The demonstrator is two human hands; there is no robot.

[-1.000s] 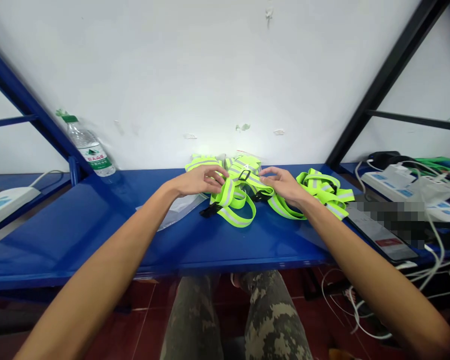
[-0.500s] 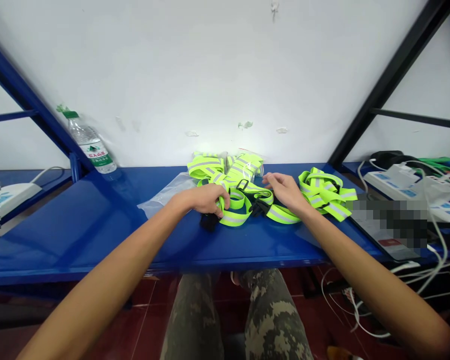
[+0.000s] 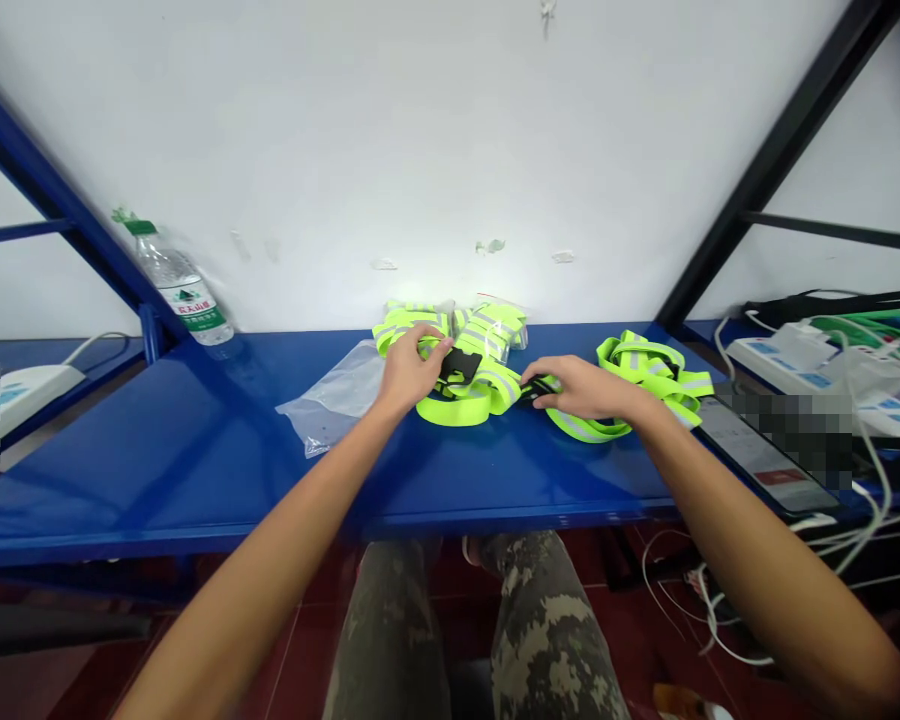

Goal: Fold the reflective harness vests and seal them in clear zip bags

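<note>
Neon-yellow reflective straps with grey stripes lie in a loose pile at the middle of the blue table. My left hand is closed at the pile's left side, pinching a strap end that carries a black plastic buckle. To the right, my right hand has its fingers closed on another black buckle on the strap. Beyond both hands, a strap bundle in clear plastic rests near the wall. Beside my right wrist is a second heap of the same strap.
A clear plastic bag lies flat left of the straps. A water bottle leans at the back left. On the right are a dark-edged flat device, white power strips and tangled white cables. The blue table's front edge runs before my knees.
My left hand has lifted the strap end and buckle up and away from me. My right hand has shifted slightly nearer and closed on a buckle.
</note>
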